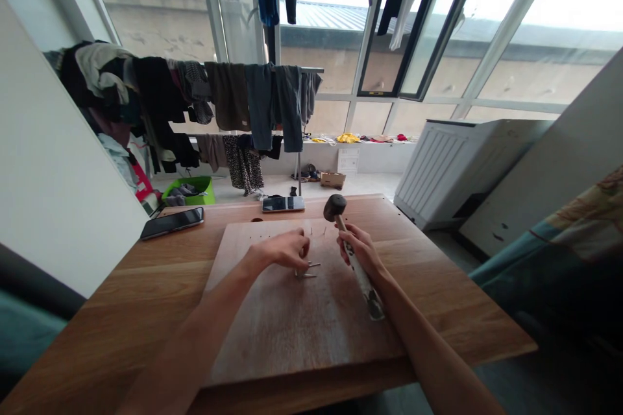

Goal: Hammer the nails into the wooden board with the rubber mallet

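Observation:
My right hand [359, 251] is wrapped round the pale handle of a hammer [335, 207], whose dark head points up and away above a wooden board [296, 324]. My left hand [285, 250] rests on the board just left of the hammer, fingers curled down over several loose nails [306, 269] lying there. Whether it grips one is hidden by the fingers. A few small nails stand in the board near its far edge.
The board lies on a wooden table [121, 298]. Two phones lie at the far side, one at the left [172, 222] and one in the middle [283, 204]. Beyond are a laundry rack with clothes [228, 104], a green basket [192, 189] and a white appliance [462, 162].

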Demonstrator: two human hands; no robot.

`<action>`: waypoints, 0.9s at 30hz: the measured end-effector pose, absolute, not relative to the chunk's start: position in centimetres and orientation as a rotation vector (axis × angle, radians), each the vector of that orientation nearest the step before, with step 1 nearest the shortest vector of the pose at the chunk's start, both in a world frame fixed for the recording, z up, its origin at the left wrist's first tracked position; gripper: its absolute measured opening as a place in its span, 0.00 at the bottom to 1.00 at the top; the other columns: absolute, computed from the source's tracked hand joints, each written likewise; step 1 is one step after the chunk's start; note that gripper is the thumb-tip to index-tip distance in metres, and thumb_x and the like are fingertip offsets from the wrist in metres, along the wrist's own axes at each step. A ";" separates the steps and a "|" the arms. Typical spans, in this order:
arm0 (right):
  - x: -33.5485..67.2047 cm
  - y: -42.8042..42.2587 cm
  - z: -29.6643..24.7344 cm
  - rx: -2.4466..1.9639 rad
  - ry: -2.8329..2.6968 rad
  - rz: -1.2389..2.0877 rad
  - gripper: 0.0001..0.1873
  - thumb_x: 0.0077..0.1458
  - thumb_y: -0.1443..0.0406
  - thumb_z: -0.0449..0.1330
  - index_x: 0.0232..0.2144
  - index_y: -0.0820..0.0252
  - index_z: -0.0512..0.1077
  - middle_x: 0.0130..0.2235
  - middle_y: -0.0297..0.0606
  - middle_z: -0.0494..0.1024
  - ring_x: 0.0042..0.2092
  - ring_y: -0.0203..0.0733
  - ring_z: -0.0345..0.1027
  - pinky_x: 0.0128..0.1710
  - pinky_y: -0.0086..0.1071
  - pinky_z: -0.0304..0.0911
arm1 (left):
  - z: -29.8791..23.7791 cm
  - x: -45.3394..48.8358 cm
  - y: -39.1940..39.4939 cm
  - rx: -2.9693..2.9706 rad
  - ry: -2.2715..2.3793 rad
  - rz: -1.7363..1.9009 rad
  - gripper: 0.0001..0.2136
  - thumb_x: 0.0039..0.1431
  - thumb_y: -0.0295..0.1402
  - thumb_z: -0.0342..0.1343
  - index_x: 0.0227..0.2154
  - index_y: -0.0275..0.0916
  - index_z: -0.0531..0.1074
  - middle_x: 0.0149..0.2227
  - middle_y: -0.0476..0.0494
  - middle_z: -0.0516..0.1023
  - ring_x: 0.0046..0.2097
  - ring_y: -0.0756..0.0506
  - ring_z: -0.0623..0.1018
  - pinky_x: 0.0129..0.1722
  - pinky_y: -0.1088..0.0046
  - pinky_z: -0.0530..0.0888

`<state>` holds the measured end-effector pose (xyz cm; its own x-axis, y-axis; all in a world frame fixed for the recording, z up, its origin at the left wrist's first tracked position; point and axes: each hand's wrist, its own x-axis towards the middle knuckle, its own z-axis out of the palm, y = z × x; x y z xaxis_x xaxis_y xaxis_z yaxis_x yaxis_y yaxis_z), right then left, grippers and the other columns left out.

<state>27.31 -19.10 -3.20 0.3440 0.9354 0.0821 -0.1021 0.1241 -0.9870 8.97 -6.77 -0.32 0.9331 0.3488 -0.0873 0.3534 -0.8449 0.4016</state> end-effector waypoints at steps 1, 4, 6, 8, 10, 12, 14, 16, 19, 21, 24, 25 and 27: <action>27.3 -19.1 -3.2 -1.192 -0.913 0.934 0.20 0.49 0.55 0.62 0.41 0.60 0.68 0.21 0.23 0.68 0.14 0.28 0.58 0.09 0.23 0.53 | 0.1 8.9 -7.2 2.718 0.504 -0.106 0.09 0.44 0.36 0.62 0.29 0.38 0.75 0.38 0.45 0.71 0.34 0.46 0.72 0.33 0.73 0.70; 27.0 -19.2 -3.1 -1.205 -0.918 0.934 0.20 0.48 0.55 0.62 0.40 0.61 0.68 0.21 0.23 0.68 0.14 0.29 0.58 0.09 0.23 0.53 | 0.7 9.2 -8.1 2.799 0.482 -0.176 0.06 0.43 0.34 0.62 0.24 0.38 0.75 0.38 0.43 0.72 0.35 0.45 0.73 0.33 0.72 0.69; 26.9 -19.2 -2.9 -1.214 -0.925 0.933 0.20 0.48 0.55 0.62 0.39 0.61 0.68 0.21 0.24 0.68 0.14 0.28 0.58 0.09 0.23 0.53 | 0.4 9.4 -7.9 2.796 0.450 -0.110 0.03 0.43 0.31 0.62 0.22 0.38 0.75 0.35 0.44 0.74 0.32 0.46 0.73 0.30 0.73 0.68; 26.9 -19.2 -2.9 -1.221 -0.927 0.930 0.20 0.48 0.55 0.62 0.39 0.61 0.68 0.21 0.24 0.68 0.14 0.29 0.58 0.10 0.23 0.53 | -0.1 9.3 -7.0 2.750 0.488 0.043 0.01 0.44 0.28 0.60 0.23 0.38 0.75 0.29 0.46 0.75 0.29 0.47 0.73 0.28 0.74 0.67; 27.0 -19.2 -2.8 -1.226 -0.923 0.926 0.20 0.47 0.54 0.62 0.39 0.60 0.68 0.21 0.24 0.68 0.14 0.29 0.58 0.10 0.23 0.53 | -0.7 8.8 -5.7 2.681 0.582 0.240 0.03 0.46 0.26 0.58 0.25 0.39 0.74 0.25 0.48 0.75 0.27 0.47 0.73 0.26 0.75 0.66; 27.0 -19.2 -2.8 -1.230 -0.916 0.923 0.21 0.47 0.54 0.62 0.39 0.60 0.68 0.21 0.24 0.68 0.14 0.29 0.59 0.10 0.23 0.53 | -1.4 8.3 -4.3 2.609 0.664 0.403 0.05 0.47 0.24 0.57 0.27 0.39 0.74 0.25 0.48 0.76 0.27 0.48 0.74 0.26 0.76 0.66; 27.1 -19.2 -2.8 -1.233 -0.911 0.923 0.21 0.47 0.54 0.63 0.39 0.60 0.68 0.21 0.24 0.68 0.14 0.29 0.59 0.10 0.24 0.53 | -1.9 7.9 -3.3 2.558 0.700 0.501 0.06 0.47 0.23 0.57 0.28 0.40 0.74 0.25 0.49 0.76 0.27 0.48 0.74 0.26 0.78 0.66; 27.1 -19.2 -2.9 -1.233 -0.909 0.926 0.21 0.47 0.54 0.63 0.39 0.60 0.68 0.21 0.24 0.68 0.14 0.29 0.59 0.10 0.24 0.53 | -2.3 7.8 -2.8 2.540 0.715 0.544 0.06 0.48 0.22 0.58 0.27 0.40 0.75 0.25 0.49 0.77 0.27 0.49 0.75 0.28 0.78 0.67; 27.0 -19.1 -2.9 -1.230 -0.909 0.932 0.21 0.47 0.54 0.63 0.39 0.60 0.68 0.21 0.24 0.67 0.14 0.29 0.58 0.09 0.24 0.53 | -2.7 8.0 -2.9 2.555 0.700 0.571 0.06 0.49 0.23 0.58 0.27 0.40 0.77 0.27 0.48 0.78 0.29 0.48 0.76 0.30 0.77 0.68; 27.0 -19.1 -3.0 -1.230 -0.911 0.936 0.21 0.47 0.53 0.63 0.39 0.60 0.68 0.21 0.24 0.67 0.14 0.29 0.58 0.09 0.24 0.53 | -2.8 8.3 -3.1 2.577 0.687 0.586 0.07 0.50 0.23 0.58 0.27 0.40 0.78 0.29 0.47 0.78 0.30 0.48 0.76 0.32 0.77 0.69; 27.0 -19.2 -2.9 -1.232 -0.919 0.936 0.21 0.47 0.53 0.63 0.39 0.60 0.68 0.21 0.24 0.67 0.14 0.29 0.59 0.09 0.24 0.53 | -2.8 8.8 -3.5 2.615 0.687 0.594 0.08 0.50 0.22 0.57 0.27 0.40 0.78 0.30 0.46 0.78 0.31 0.48 0.75 0.34 0.76 0.70; 27.0 -19.2 -2.9 -1.234 -0.921 0.934 0.21 0.47 0.54 0.63 0.39 0.60 0.68 0.21 0.24 0.67 0.14 0.29 0.59 0.09 0.24 0.53 | -2.8 9.0 -3.5 2.623 0.685 0.588 0.08 0.50 0.21 0.57 0.27 0.39 0.78 0.30 0.46 0.77 0.31 0.48 0.75 0.34 0.76 0.69; 27.0 -19.3 -2.8 -1.238 -0.922 0.930 0.20 0.47 0.54 0.63 0.39 0.60 0.68 0.21 0.24 0.67 0.14 0.29 0.59 0.10 0.24 0.53 | -2.7 9.1 -3.5 2.630 0.675 0.571 0.08 0.49 0.20 0.56 0.26 0.39 0.77 0.30 0.46 0.77 0.30 0.48 0.75 0.32 0.76 0.69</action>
<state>26.96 -19.28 -2.80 0.3508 0.9344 0.0619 -0.0704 0.0922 -0.9932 9.14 -3.52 -2.67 0.8035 0.5200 0.2898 0.3723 -0.8189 0.4369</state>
